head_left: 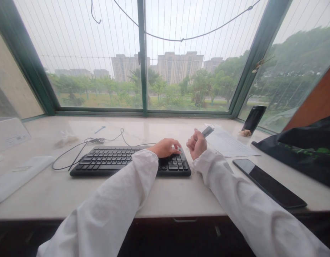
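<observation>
The left hand (165, 147) rests on the keyboard (130, 161), fingers spread over the keys. The right hand (196, 144), just beside, has its fingers clamped on a small grey tool (207, 131).

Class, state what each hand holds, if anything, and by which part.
The right hand grips a small grey object by its lower end. The left hand holds nothing, resting on the keyboard.

I see the keyboard (122, 161) on the desk (167, 196), its cable (81, 146) behind it. My left hand (165, 147) rests on its right end; my right hand (196, 144) is just right of it, before the paper sheet (229, 144). The phone (269, 184) lies farther right.
</observation>
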A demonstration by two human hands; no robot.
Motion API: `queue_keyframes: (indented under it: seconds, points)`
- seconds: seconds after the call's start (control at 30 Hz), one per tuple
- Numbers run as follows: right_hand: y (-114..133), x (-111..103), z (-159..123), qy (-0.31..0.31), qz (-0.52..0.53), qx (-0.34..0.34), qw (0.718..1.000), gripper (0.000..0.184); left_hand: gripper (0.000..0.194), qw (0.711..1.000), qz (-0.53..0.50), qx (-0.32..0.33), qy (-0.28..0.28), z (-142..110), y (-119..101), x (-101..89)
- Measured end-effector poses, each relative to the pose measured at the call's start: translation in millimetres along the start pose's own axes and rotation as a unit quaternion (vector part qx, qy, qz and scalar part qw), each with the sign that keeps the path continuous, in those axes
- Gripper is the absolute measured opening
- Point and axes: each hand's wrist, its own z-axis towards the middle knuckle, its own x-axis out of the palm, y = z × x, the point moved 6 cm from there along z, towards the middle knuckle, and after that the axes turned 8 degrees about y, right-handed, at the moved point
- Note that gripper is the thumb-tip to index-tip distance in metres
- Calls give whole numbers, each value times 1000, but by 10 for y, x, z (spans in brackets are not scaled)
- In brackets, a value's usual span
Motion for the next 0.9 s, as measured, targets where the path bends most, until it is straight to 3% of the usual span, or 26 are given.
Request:
queue_keyframes:
  seconds: [0.2, 0.5, 0.73, 0.9]
  points:
    - [-73, 69, 17, 80, -17, -6, 997, 56, 23, 1000, -19, 0, -4, -41, -42, -50]
    - [-231, 141, 62, 121, -57, 30, 990, 53, 25, 998, -48, -45, -7, -58, 28, -88]
    - [-290, 242, 52, 177, -130, 84, 972, 50, 28, 997, -70, -36, -21, -44, 90, -67]
    - [-294, 247, 48, 169, -140, 83, 972, 50, 32, 995, -92, -35, -13, -45, 126, -47]
